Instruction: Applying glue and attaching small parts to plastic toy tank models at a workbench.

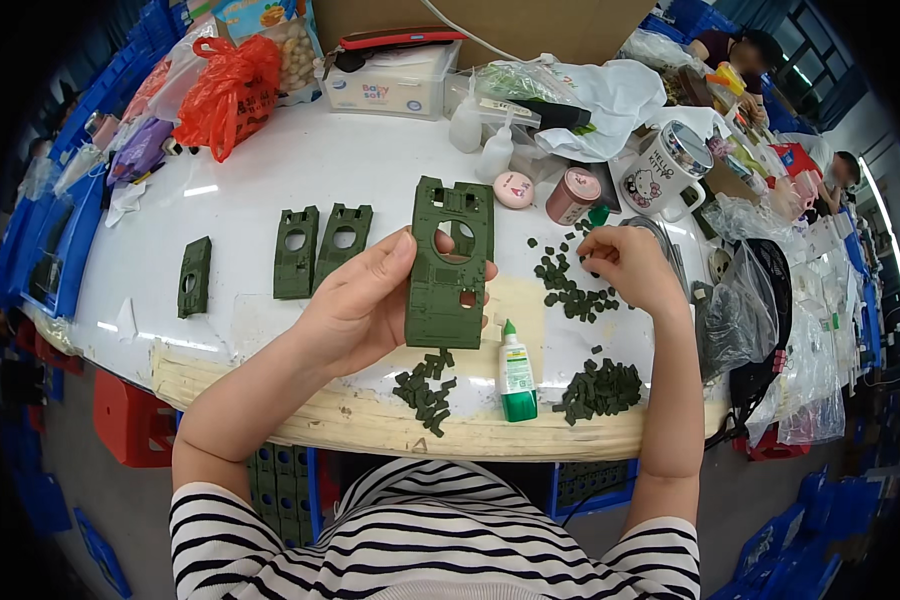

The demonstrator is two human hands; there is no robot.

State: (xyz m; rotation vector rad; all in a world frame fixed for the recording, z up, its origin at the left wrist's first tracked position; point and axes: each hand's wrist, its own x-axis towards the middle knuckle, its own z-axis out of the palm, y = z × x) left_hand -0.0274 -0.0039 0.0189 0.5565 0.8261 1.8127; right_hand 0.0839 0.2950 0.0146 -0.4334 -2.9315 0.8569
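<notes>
My left hand (pixel 355 300) grips a dark green plastic model tank hull (pixel 435 290), tilted up above the table, with a large round hole and smaller square openings. My right hand (pixel 632 265) is pinched closed at the edge of a scattered pile of small dark green parts (pixel 575 300). Whatever its fingertips hold is too small to make out. A glue bottle (pixel 518 378) with a green cap and base lies between the hands. Another heap of green pieces (pixel 602 390) lies near the right front edge, and a smaller heap (pixel 427 400) lies below the held hull.
Similar hulls (pixel 295 255) lie on the left of the white table (pixel 240 190). Behind are white squeeze bottles (pixel 495 150), a pink tin (pixel 574 195), a white lidded mug (pixel 665 170), a wipes box (pixel 390 85) and a red bag (pixel 232 95). Plastic bags crowd the right.
</notes>
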